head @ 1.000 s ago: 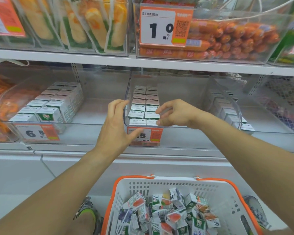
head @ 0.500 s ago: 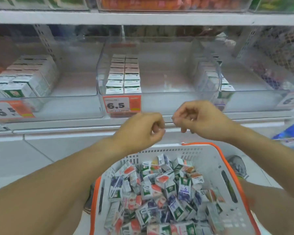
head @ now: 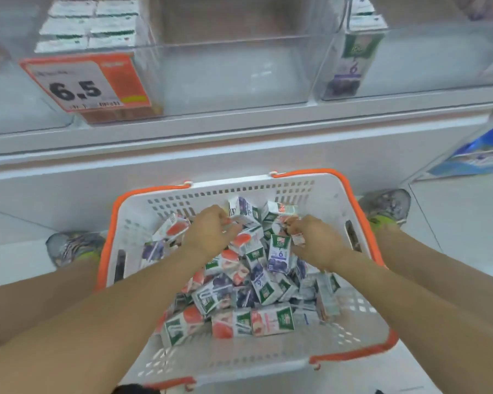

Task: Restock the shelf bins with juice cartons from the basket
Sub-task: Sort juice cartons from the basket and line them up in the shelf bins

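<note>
Shelf bins (head: 234,69) above, part-stocked. Basket (head: 268,191) parked on floor below for easy reach. Left hand (head: 211,234) curled onto heaped juice cartons (head: 256,282); right hand (head: 313,240) pinching one small carton (grip partly hidden).

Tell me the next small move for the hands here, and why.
Probably close each hand on a carton and lift. Both the left hand and right hand are down in the basket among the loose cartons, and the middle bin has free space.
</note>
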`<action>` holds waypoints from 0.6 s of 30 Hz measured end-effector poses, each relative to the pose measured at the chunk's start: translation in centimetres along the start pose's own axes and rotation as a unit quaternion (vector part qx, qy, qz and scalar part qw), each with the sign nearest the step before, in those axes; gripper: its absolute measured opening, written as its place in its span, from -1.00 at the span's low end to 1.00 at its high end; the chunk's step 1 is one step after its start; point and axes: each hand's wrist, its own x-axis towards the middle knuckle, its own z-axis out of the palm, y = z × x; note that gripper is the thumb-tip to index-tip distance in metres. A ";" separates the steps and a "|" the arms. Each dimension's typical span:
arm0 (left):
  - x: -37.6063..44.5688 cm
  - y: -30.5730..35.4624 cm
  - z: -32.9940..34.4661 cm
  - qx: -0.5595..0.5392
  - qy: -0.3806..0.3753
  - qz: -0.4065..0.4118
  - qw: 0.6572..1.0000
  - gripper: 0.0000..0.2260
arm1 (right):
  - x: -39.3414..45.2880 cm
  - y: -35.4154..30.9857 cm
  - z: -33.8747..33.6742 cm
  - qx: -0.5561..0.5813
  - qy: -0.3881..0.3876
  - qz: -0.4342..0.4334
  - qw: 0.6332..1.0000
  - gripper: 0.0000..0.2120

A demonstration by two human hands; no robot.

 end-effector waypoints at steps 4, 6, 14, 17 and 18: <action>2.3 0.9 2.1 -0.091 0.063 -0.055 0.992 -0.54 | 1.0 1.5 0.3 -0.033 0.062 0.020 0.997 -0.53; 3.3 1.4 2.7 -0.113 0.088 -0.069 0.987 -0.58 | 1.3 1.9 0.6 -0.045 0.049 0.041 0.997 -0.49; 4.0 1.6 2.8 -0.199 0.116 -0.140 0.963 -0.62 | 2.0 0.8 2.1 -0.054 0.061 0.094 0.992 -0.59; 3.5 0.6 1.9 -0.270 0.036 -0.219 0.937 -0.57 | 1.4 0.0 1.0 -0.058 0.070 0.094 0.991 -0.63; 3.1 0.3 1.3 -0.339 -0.020 -0.255 0.906 -0.59 | 1.2 -0.2 0.6 -0.062 0.072 0.090 0.991 -0.63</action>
